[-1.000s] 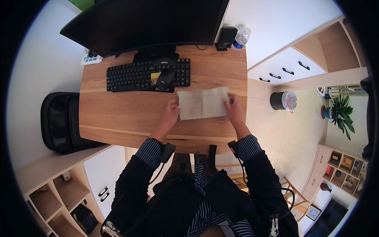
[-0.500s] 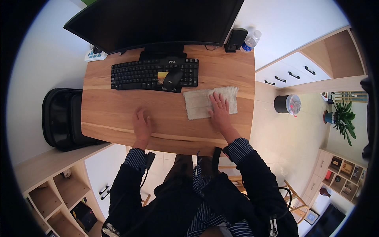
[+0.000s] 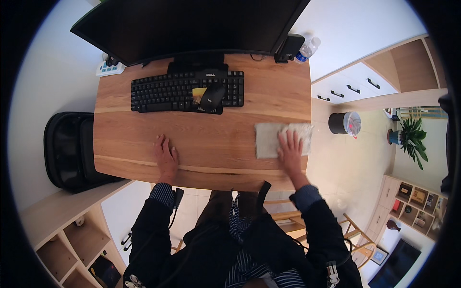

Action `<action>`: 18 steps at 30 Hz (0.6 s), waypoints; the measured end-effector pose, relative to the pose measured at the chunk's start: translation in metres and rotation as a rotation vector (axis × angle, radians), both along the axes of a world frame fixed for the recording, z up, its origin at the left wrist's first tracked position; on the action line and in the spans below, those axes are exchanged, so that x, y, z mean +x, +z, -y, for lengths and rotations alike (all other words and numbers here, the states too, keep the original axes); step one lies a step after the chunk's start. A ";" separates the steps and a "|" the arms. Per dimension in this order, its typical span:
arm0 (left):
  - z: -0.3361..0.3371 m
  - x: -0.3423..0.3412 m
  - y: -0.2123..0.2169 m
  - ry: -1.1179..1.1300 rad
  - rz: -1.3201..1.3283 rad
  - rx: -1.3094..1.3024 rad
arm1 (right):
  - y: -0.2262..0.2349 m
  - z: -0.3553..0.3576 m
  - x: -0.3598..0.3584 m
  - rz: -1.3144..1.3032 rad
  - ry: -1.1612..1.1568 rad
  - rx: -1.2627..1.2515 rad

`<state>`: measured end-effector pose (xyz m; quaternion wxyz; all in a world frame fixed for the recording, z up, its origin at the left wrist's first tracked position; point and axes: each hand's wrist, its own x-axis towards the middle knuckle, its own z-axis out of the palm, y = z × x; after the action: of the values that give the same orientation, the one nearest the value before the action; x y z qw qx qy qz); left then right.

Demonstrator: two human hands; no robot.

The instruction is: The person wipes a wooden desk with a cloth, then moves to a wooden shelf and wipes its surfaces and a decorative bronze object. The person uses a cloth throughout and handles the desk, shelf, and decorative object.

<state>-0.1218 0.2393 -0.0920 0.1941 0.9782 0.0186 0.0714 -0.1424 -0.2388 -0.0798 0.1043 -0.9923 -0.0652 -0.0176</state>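
Pressed flat on a pale folded cloth (image 3: 267, 140) is my right hand (image 3: 291, 150), its fingers spread. The cloth lies at the right edge of the wooden desk (image 3: 206, 134). My left hand (image 3: 166, 156) rests on the bare wood near the front left, holding nothing, with its fingers loosely stretched and slightly bent. Beyond both hands lies a black keyboard (image 3: 158, 93). A black mouse (image 3: 213, 96) sits on top of it, over a small dark mat or card with a yellow patch (image 3: 199, 92).
A large black monitor (image 3: 187, 29) stands at the back. To its right are a black speaker (image 3: 289, 48) and a clear bottle (image 3: 307, 50). A white power strip (image 3: 110, 68) is at the back left. A folded black chair (image 3: 67, 151) leans left; a waste bin (image 3: 338, 123) stands on the floor to the right.
My right hand has slid the cloth right and toward me, up to the desk's right edge. My left hand has shifted only slightly. The whole view has moved a little.
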 end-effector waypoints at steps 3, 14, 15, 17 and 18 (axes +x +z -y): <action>0.000 0.003 -0.006 -0.013 0.077 0.042 | -0.008 -0.002 0.054 0.024 -0.070 0.042; 0.002 0.001 -0.004 -0.030 0.091 0.038 | 0.001 -0.166 -0.047 -0.061 0.339 0.088; 0.001 0.001 -0.003 -0.035 0.101 0.052 | 0.004 -0.154 -0.061 -0.100 0.341 0.065; 0.002 0.002 -0.003 -0.035 0.092 0.047 | 0.002 -0.117 -0.065 -0.095 0.268 0.004; 0.003 0.002 -0.003 -0.028 0.092 0.052 | -0.001 -0.095 -0.057 -0.026 0.193 -0.021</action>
<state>-0.1202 0.2363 -0.0955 0.1702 0.9787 -0.0059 0.1142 -0.1990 -0.1440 -0.0812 0.0961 -0.9826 -0.1591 0.0059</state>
